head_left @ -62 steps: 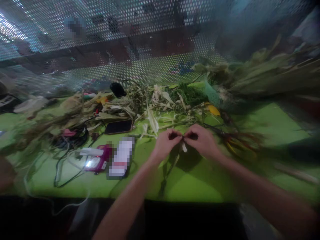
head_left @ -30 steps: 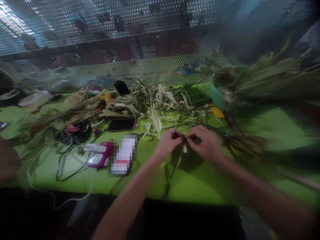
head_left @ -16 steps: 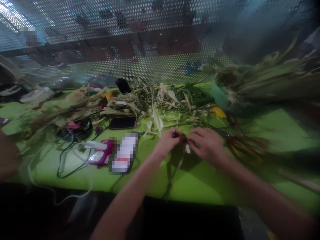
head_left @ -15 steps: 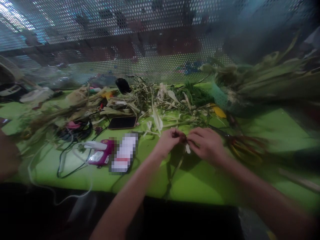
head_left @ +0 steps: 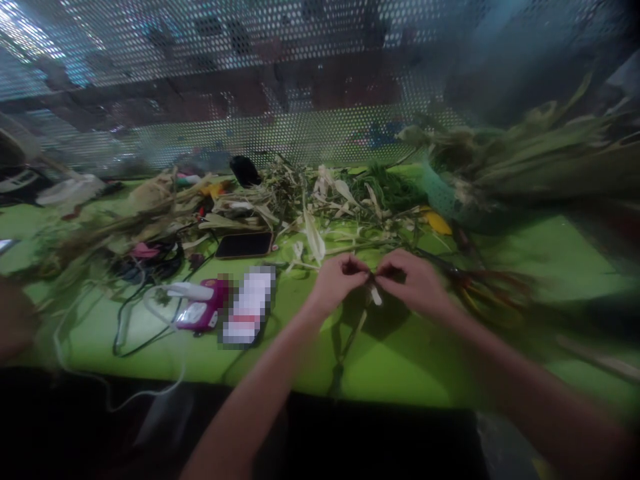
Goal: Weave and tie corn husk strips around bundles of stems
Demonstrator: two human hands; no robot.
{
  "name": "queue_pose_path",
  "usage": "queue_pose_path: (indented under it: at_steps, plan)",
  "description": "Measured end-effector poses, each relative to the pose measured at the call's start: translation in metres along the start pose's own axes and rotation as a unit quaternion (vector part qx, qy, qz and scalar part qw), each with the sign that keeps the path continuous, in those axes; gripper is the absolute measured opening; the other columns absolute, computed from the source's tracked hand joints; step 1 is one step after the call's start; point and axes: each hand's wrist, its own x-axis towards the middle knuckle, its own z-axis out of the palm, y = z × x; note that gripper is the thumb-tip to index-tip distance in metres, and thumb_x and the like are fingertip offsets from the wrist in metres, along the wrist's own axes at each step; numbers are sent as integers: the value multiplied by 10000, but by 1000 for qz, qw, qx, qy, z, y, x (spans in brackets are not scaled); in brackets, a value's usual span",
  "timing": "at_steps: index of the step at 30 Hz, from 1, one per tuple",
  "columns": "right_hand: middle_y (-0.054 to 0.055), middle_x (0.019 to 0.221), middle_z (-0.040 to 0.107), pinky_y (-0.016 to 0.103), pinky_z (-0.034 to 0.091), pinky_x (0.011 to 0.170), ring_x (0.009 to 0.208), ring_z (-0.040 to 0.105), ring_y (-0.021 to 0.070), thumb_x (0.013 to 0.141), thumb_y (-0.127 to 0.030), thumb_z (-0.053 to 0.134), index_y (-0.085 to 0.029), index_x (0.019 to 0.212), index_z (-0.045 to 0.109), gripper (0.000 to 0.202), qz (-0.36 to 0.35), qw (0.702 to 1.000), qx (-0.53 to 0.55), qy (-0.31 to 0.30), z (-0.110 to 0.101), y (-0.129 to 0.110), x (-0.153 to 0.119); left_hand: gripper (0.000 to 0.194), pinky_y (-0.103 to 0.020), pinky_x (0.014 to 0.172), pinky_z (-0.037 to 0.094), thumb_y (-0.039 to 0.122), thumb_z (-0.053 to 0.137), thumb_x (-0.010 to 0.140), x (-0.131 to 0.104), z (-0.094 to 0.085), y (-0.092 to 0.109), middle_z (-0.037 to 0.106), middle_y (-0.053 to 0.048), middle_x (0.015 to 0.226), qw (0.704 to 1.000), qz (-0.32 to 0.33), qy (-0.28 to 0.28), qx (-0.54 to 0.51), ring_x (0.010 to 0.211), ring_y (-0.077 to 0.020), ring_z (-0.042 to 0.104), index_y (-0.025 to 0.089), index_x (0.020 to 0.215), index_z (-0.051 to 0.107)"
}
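Note:
My left hand point(head_left: 341, 280) and my right hand point(head_left: 411, 281) meet fingertip to fingertip above the green table point(head_left: 390, 373). Both are closed in a pinch on a thin plant strand point(head_left: 356, 333), which hangs down toward the table's front edge. A small pale piece point(head_left: 375, 295) sticks out just below the fingertips. What exactly lies between the fingers is too small to make out. Behind my hands, a pale dry husk point(head_left: 314, 237) lies among loose stems.
Dried husks point(head_left: 280, 193) heap along the mesh panel point(head_left: 300, 133). A dark phone point(head_left: 244, 245), a blurred-out phone point(head_left: 249, 307) and a magenta device point(head_left: 203, 307) with cables lie left. A green basket point(head_left: 445, 190) of leaves stands right. Another person's arm point(head_left: 15, 320) shows far left.
My right hand's fingers have shifted slightly and curl more, with a wider gap behind the fingertips. The small pale piece has tilted a little. The other person's arm has moved slightly left.

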Motion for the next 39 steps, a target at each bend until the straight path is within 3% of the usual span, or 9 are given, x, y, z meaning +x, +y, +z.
queue_pose_path:
  at_steps: [12, 26, 39]
  plan:
    - [12, 744, 605, 275, 419, 605, 672, 562, 156, 746, -185, 659, -190, 710, 646, 39, 50, 998, 18, 20, 8, 2, -1, 132, -259, 718, 499, 171, 732, 691, 0, 1, -5, 699, -36, 781, 999, 32, -8, 28, 721, -125, 628, 135, 816, 710]
    - [8, 740, 594, 267, 418, 591, 663, 556, 150, 750, -163, 644, -190, 709, 621, 54, 46, 998, 28, 41, 8, 3, -1, 117, -278, 761, 493, 169, 717, 706, -2, 1, 2, 709, -37, 796, 997, 39, -4, 61, 751, -140, 635, 145, 821, 718]
    - [23, 782, 623, 283, 427, 619, 706, 582, 167, 776, -203, 665, -188, 745, 650, 37, 37, 999, -6, 23, 11, 6, -3, 107, -262, 727, 483, 156, 718, 688, -2, 4, 3, 688, -25, 759, 999, 31, 7, 42, 723, -129, 618, 140, 792, 698]
